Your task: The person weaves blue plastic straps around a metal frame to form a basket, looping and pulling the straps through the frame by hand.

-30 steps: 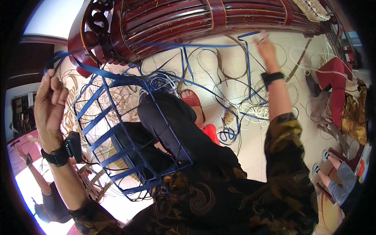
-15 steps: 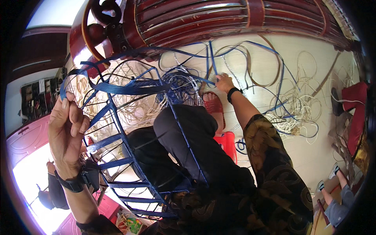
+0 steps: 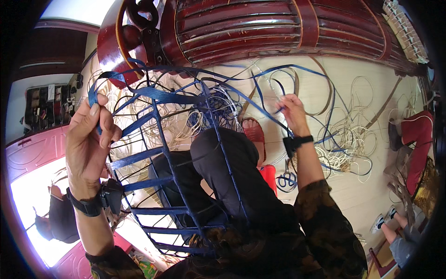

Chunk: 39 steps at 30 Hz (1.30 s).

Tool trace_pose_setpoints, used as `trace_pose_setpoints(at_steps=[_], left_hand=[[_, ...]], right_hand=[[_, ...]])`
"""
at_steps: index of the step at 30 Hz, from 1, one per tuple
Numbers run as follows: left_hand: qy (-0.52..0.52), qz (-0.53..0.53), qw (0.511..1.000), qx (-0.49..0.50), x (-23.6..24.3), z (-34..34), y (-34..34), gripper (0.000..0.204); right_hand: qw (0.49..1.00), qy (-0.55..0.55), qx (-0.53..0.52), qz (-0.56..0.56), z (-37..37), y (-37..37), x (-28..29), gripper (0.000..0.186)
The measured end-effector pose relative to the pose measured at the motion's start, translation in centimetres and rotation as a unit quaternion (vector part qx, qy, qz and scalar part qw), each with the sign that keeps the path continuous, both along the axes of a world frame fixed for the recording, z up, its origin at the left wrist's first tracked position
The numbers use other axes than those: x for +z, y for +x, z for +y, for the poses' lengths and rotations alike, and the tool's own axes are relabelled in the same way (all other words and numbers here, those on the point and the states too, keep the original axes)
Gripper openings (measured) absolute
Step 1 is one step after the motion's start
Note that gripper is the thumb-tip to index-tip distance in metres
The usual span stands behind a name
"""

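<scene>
A frame of thin bars wrapped in blue strapping (image 3: pixel 166 160) rests across my lap, with flat blue bands along its left side. My left hand (image 3: pixel 90 139) is raised at its far left corner, thumb and fingers pinching a looped blue strap (image 3: pixel 106 75). A wide bundle of blue strap (image 3: pixel 162 96) runs from there across the frame's top. To the right of the frame, my right hand (image 3: pixel 294 114) is closed, its fingertips pinched on a thin blue strap. More strap crosses the space between both hands. The exact hold is slightly blurred.
Cream cord (image 3: pixel 348 149) lies tangled on the floor at right, and a blue coil (image 3: pixel 216 109) beyond my knees. A dark red wooden bench (image 3: pixel 241 28) spans the far side. Scissors (image 3: pixel 287 179) lie beside a red plastic stool (image 3: pixel 268 179). Other people sit at both sides.
My right hand has moved right and nearer to me, drawing the strap along. My left hand keeps its pinch on the looped strap. The whole view has shifted slightly.
</scene>
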<state>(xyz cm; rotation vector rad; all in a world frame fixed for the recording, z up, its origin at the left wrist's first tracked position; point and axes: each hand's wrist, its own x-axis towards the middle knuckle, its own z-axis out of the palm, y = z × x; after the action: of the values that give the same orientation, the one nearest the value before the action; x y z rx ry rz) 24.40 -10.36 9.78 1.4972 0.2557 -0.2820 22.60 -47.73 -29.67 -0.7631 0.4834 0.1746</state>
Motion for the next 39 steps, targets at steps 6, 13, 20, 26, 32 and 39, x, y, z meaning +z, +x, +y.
trace_pose_setpoints(at_steps=[6, 13, 20, 26, 32, 39], left_hand=[[-0.036, -0.030, 0.998, -0.040, 2.0, 0.4, -1.0, 0.020], [-0.082, -0.121, 0.983, -0.112, 6.4, -1.5, -2.7, 0.020], [0.019, -0.098, 0.970, -0.220, 10.5, -5.6, -4.8, 0.019], [0.018, 0.013, 0.962, -0.270, 11.3, -5.7, -8.2, 0.019], [0.046, 0.022, 0.971, -0.233, 12.0, -3.1, -10.1, 0.019], [0.061, 0.007, 0.976, -0.208, 11.7, -1.6, -11.3, 0.022]], right_hand=[[0.977, -0.180, 0.110, -0.039, -9.7, -4.8, 18.9, 0.034], [0.910, -0.327, 0.138, -0.214, -12.8, -7.6, 33.3, 0.025], [0.758, -0.401, 0.284, -0.428, -5.4, -6.6, 45.8, 0.013], [0.753, -0.448, 0.277, -0.394, -1.0, -5.6, 48.6, 0.013], [0.772, -0.458, 0.241, -0.370, 1.0, -4.7, 48.3, 0.007], [0.764, -0.456, 0.255, -0.378, 3.2, -4.1, 47.4, 0.008]])
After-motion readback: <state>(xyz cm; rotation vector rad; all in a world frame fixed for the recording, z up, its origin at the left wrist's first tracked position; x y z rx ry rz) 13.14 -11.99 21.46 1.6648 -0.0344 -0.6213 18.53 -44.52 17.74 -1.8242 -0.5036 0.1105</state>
